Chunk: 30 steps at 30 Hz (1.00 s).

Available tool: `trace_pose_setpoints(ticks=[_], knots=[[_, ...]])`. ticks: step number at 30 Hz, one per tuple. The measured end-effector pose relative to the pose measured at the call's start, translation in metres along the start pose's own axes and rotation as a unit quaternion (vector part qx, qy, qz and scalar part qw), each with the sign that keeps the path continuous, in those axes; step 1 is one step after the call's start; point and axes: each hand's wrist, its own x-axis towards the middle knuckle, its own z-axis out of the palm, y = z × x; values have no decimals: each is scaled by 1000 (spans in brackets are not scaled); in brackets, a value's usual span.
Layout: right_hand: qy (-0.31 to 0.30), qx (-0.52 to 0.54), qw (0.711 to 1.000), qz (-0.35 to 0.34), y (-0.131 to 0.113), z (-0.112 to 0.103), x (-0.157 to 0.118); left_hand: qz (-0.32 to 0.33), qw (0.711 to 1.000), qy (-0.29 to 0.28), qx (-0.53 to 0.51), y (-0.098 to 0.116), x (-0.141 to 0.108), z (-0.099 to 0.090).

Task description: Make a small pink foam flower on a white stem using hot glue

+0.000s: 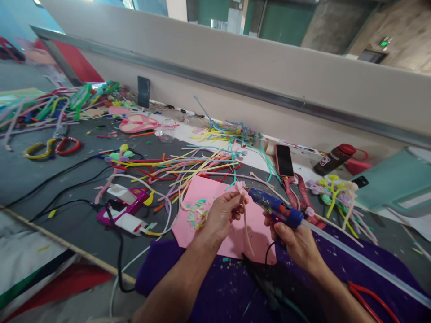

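Note:
My left hand (220,215) pinches a pale pink pipe-cleaner flower (240,186) by its top, and its stem (247,229) hangs down over a pink sheet (208,190). In my right hand (292,240) is a blue hot glue gun (276,206), with a long clear glue stick (363,260) running out of its back. The gun's nozzle points left and sits right beside the flower; whether they touch I cannot tell. Small green and yellow clippings (198,215) lie on the sheet, left of my left hand. Dark-handled pliers (266,282) rest on the purple cloth (175,260) below.
Loose pipe cleaners (202,166) spread behind the sheet. A magenta power strip (134,202) with chargers and cables lies at left, near scissors (54,148). A phone (284,160), a bottle (335,159) and finished-looking flowers (332,190) stand or lie at right. A white partition (235,58) runs behind.

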Motion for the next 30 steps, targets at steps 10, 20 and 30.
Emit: trace_pose_setpoints(ticks=[10,20,30], knots=[[14,-16,1000,17,10,2,-2,-3,1000,0,-11,3,-2,1],[35,-45,998,18,10,3,0,-17,1000,1,7,2,-2,1],[21,-70,997,21,10,4,0,1,1000,1,3,4,-3,2]])
